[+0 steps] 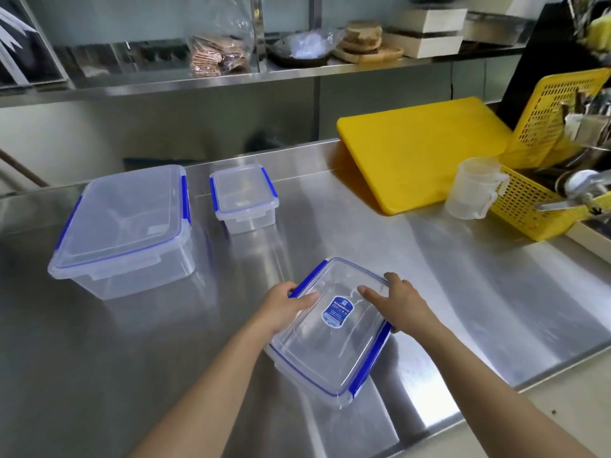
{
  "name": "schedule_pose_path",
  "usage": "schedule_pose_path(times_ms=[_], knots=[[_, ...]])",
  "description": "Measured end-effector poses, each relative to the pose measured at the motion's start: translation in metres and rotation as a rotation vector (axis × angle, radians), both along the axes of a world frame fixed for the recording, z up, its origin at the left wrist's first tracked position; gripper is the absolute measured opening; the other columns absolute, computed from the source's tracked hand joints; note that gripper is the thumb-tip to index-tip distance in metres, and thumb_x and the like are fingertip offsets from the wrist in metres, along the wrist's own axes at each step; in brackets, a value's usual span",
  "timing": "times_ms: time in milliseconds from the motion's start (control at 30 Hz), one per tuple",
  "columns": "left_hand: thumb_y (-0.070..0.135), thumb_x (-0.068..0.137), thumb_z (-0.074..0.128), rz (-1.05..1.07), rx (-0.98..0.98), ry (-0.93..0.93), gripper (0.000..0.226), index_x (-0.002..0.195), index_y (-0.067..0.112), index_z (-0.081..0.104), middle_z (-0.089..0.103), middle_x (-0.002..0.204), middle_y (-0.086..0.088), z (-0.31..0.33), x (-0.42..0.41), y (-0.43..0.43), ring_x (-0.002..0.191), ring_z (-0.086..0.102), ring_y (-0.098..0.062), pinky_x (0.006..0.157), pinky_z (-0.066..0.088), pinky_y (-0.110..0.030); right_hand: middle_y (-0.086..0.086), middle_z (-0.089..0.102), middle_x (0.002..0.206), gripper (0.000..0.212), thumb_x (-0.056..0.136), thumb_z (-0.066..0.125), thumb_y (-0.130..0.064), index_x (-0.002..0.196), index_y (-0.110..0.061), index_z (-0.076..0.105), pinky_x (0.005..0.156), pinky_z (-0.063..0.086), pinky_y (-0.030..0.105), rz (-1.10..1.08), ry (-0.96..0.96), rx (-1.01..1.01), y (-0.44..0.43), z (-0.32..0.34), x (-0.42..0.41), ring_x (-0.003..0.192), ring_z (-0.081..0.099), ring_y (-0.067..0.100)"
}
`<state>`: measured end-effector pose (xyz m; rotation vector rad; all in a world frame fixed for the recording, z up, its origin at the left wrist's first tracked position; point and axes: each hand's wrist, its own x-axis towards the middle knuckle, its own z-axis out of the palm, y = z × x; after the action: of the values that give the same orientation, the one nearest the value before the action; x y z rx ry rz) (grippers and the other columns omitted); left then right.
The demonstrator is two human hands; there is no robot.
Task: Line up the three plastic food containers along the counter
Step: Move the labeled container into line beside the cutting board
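Three clear plastic containers with blue lid clips stand on the steel counter. The large container is at the left. The small container stands just right of it, farther back. The medium container, with a blue label on its lid, sits near the front edge, turned at an angle. My left hand grips its left rim by a blue clip. My right hand holds its right rim, thumb on the lid.
A yellow cutting board leans at the back right. Beside it are a clear measuring jug and a yellow basket with utensils. A steel shelf above holds bags and boxes.
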<state>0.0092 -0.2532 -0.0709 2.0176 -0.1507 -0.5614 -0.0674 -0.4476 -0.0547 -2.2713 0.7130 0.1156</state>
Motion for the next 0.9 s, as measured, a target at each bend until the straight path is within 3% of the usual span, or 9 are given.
schedule_pose_path(times_ms=[67, 200, 300, 333, 400, 467, 533, 733, 900], knots=[[0.025, 0.081, 0.07, 0.162, -0.111, 0.041, 0.019, 0.083, 0.011, 0.057, 0.06, 0.073, -0.003, -0.001, -0.005, -0.003, 0.052, 0.056, -0.007, 0.046, 0.044, -0.015, 0.014, 0.042, 0.136, 0.071, 0.081, 0.065, -0.04, 0.136, -0.015, 0.028, 0.082, 0.047, 0.036, -0.067, -0.135, 0.237, 0.001, 0.0, 0.003, 0.109, 0.051, 0.028], [0.022, 0.085, 0.064, 0.511, -0.283, 0.246, 0.025, 0.1, 0.008, 0.049, 0.062, 0.098, -0.014, -0.001, -0.014, -0.017, 0.08, 0.061, -0.028, 0.071, 0.053, -0.038, 0.006, 0.033, 0.144, 0.078, 0.077, 0.07, -0.038, 0.139, -0.027, 0.024, 0.083, 0.042, 0.033, -0.059, -0.277, 0.474, 0.011, 0.01, 0.01, 0.117, 0.045, 0.024], [0.018, 0.087, 0.061, 0.457, -0.351, 0.227, 0.039, 0.122, 0.01, 0.045, 0.062, 0.112, -0.006, 0.007, -0.016, -0.022, 0.081, 0.062, -0.016, 0.058, 0.05, -0.028, 0.003, 0.031, 0.143, 0.076, 0.072, 0.073, -0.041, 0.134, -0.032, 0.03, 0.095, 0.039, 0.033, 0.193, -0.316, 0.315, 0.019, 0.012, 0.012, 0.125, 0.038, 0.021], [0.019, 0.086, 0.063, 0.419, -0.361, 0.188, 0.054, 0.133, 0.013, 0.036, 0.057, 0.117, 0.001, 0.01, -0.017, -0.022, 0.087, 0.06, -0.011, 0.063, 0.049, -0.023, 0.003, 0.023, 0.148, 0.084, 0.07, 0.073, -0.046, 0.138, -0.031, 0.024, 0.103, 0.033, 0.037, 0.278, -0.264, 0.209, 0.019, 0.01, 0.011, 0.134, 0.027, 0.022], [0.025, 0.08, 0.071, 0.364, -0.29, 0.077, 0.083, 0.142, 0.018, 0.016, 0.039, 0.132, 0.005, 0.012, -0.018, -0.018, 0.113, 0.05, -0.013, 0.088, 0.041, -0.025, 0.001, 0.001, 0.156, 0.099, 0.067, 0.068, -0.06, 0.142, -0.038, 0.007, 0.113, 0.013, 0.044, 0.461, -0.131, -0.058, 0.017, 0.002, 0.008, 0.142, 0.003, 0.02], [0.034, 0.074, 0.075, 0.337, -0.129, -0.101, 0.082, 0.136, 0.017, 0.024, 0.031, 0.133, 0.001, 0.013, -0.018, -0.016, 0.121, 0.039, -0.017, 0.098, 0.037, -0.032, 0.0, -0.012, 0.156, 0.105, 0.062, 0.061, -0.071, 0.14, -0.043, -0.004, 0.114, -0.002, 0.045, 0.635, -0.066, -0.268, 0.014, -0.006, 0.004, 0.142, -0.013, 0.018], [0.039, 0.072, 0.074, 0.278, 0.04, -0.308, 0.064, 0.121, 0.013, 0.041, 0.037, 0.116, -0.001, 0.013, -0.019, -0.013, 0.113, 0.043, -0.021, 0.098, 0.038, -0.037, -0.002, -0.014, 0.156, 0.107, 0.059, 0.056, -0.078, 0.139, -0.045, -0.007, 0.113, -0.008, 0.045, 0.735, -0.053, -0.38, 0.013, -0.009, 0.002, 0.14, -0.02, 0.018], [0.034, 0.076, 0.071, -0.04, 0.355, -0.86, 0.025, 0.08, 0.012, 0.059, 0.062, 0.081, -0.002, 0.012, -0.022, -0.018, 0.079, 0.055, -0.022, 0.071, 0.046, -0.033, -0.002, 0.002, 0.157, 0.102, 0.062, 0.047, -0.082, 0.142, -0.035, 0.004, 0.115, 0.004, 0.044, 0.736, -0.127, -0.515, 0.007, -0.008, 0.011, 0.143, -0.003, 0.018], [0.023, 0.065, 0.08, -0.116, 0.406, -1.02, 0.026, 0.066, 0.013, 0.056, 0.059, 0.064, -0.002, 0.01, -0.008, -0.028, 0.058, 0.057, -0.021, 0.053, 0.047, -0.027, 0.001, 0.044, 0.135, 0.081, 0.065, 0.059, -0.07, 0.126, -0.02, 0.04, 0.109, 0.025, 0.038, 0.634, -0.271, -0.552, -0.003, -0.005, 0.034, 0.125, 0.038, 0.02]])
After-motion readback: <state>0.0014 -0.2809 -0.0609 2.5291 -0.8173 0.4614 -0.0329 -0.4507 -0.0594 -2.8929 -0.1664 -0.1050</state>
